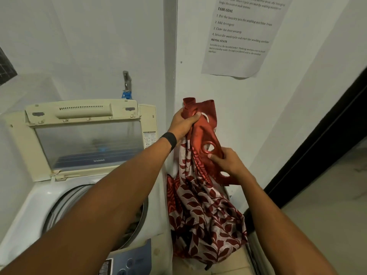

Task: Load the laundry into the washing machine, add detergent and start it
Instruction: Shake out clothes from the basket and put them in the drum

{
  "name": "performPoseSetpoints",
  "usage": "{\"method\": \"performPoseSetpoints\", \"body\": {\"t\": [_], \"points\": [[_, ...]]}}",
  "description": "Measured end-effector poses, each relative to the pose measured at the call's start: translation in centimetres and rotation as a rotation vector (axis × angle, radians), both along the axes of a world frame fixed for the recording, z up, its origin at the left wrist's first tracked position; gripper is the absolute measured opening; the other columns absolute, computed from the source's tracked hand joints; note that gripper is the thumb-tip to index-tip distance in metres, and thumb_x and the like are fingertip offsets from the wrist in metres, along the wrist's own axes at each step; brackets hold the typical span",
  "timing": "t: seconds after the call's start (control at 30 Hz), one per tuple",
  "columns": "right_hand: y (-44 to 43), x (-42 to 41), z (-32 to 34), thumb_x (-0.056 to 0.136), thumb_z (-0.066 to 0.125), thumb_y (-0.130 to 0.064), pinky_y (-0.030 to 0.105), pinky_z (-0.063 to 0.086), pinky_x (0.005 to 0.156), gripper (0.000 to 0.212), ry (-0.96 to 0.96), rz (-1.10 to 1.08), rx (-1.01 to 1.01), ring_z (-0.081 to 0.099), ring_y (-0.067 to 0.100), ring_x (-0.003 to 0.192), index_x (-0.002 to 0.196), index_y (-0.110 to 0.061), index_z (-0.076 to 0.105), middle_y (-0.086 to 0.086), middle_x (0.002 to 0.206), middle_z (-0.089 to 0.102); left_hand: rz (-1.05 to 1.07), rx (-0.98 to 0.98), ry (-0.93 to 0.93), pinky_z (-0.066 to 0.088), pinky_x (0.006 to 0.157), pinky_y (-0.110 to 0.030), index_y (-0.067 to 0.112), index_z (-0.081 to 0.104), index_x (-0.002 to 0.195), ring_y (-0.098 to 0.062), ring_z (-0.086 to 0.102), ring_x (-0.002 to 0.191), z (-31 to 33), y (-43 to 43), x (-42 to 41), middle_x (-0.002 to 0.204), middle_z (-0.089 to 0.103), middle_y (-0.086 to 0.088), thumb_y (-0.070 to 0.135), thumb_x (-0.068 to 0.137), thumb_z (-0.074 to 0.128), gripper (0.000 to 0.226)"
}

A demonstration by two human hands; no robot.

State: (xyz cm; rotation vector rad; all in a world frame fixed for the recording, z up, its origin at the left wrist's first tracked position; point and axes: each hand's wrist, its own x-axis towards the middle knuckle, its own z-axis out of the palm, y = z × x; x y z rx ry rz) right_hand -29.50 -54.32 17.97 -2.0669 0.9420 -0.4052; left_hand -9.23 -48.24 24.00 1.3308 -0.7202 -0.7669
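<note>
At the left our washing machine [39,203] stands with its lid [83,139] raised and the drum open. Just to its right, our left hand [183,125] is curled tight round the bunched top of a red leaf-patterned curtain [202,211], which hangs down beside the machine. Our right hand [230,164] pinches the curtain's eyelet band lower down. A printed sheet [238,36] is on the wall above.

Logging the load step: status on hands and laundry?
Left hand grips top of red curtain; right hand pinches its eyelet edge. Curtain hangs right of washer, not in yet. Lid up, no obstruction seen.
</note>
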Motion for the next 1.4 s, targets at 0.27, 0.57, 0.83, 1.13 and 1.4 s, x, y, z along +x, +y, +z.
{"method": "performPoseSetpoints", "body": {"t": [0.27, 0.57, 0.83, 1.13, 1.4], "points": [[-2.4, 0.7, 8.8, 0.090, 0.074, -0.050, 0.039, 0.061, 0.078, 0.028, 0.040, 0.222, -0.136, 0.075, 0.014, 0.076, 0.099, -0.024, 0.077, -0.004, 0.087, 0.078, -0.109, 0.063, -0.053, 0.060, 0.086, -0.026, 0.016, 0.067, 0.125, -0.022, 0.073, 0.105, 0.2, 0.2, -0.5, 0.113, 0.076, -0.006, 0.054, 0.098, 0.060, 0.047], [-4.9, 2.4, 10.4, 0.081, 0.080, -0.055, 0.045, 0.061, 0.083, 0.034, 0.361, 0.217, -0.165, 0.074, 0.021, 0.082, 0.099, -0.026, 0.081, -0.002, 0.086, 0.078, -0.500, 0.228, -0.276, 0.059, 0.092, -0.030, 0.017, 0.069, 0.120, -0.018, 0.074, 0.101, 2.5, 1.2, 0.2, 0.109, 0.078, -0.002, 0.034, 0.083, 0.082, 0.043], [-5.4, 0.5, 10.5, 0.071, 0.088, -0.055, 0.036, 0.062, 0.070, 0.040, 0.409, 0.176, -0.119, 0.076, 0.020, 0.076, 0.091, -0.022, 0.077, 0.000, 0.081, 0.078, -0.157, 0.212, -0.272, 0.055, 0.072, -0.022, 0.015, 0.069, 0.107, -0.015, 0.072, 0.087, 1.6, 1.1, 1.5, 0.099, 0.076, -0.003, 0.013, 0.087, 0.074, 0.020], [-4.5, 3.0, 10.1, 0.091, 0.061, -0.050, 0.037, 0.051, 0.070, 0.036, 0.029, -0.464, -0.387, 0.067, 0.029, 0.077, 0.083, -0.015, 0.056, 0.003, 0.073, 0.070, 0.130, 0.249, -0.303, 0.060, 0.090, -0.038, 0.019, 0.062, 0.118, -0.019, 0.070, 0.094, 1.1, -1.1, -2.5, 0.104, 0.072, 0.000, 0.053, 0.072, 0.074, 0.058], [-2.3, 5.8, 8.4, 0.096, 0.063, -0.040, 0.035, 0.048, 0.075, 0.027, -0.316, -0.527, 0.015, 0.061, 0.021, 0.082, 0.087, -0.016, 0.056, -0.004, 0.079, 0.061, 0.061, 0.125, -0.155, 0.060, 0.092, -0.041, 0.017, 0.060, 0.115, -0.019, 0.072, 0.096, 0.2, -1.0, -4.6, 0.107, 0.072, -0.004, 0.038, 0.080, 0.078, 0.045]]}}
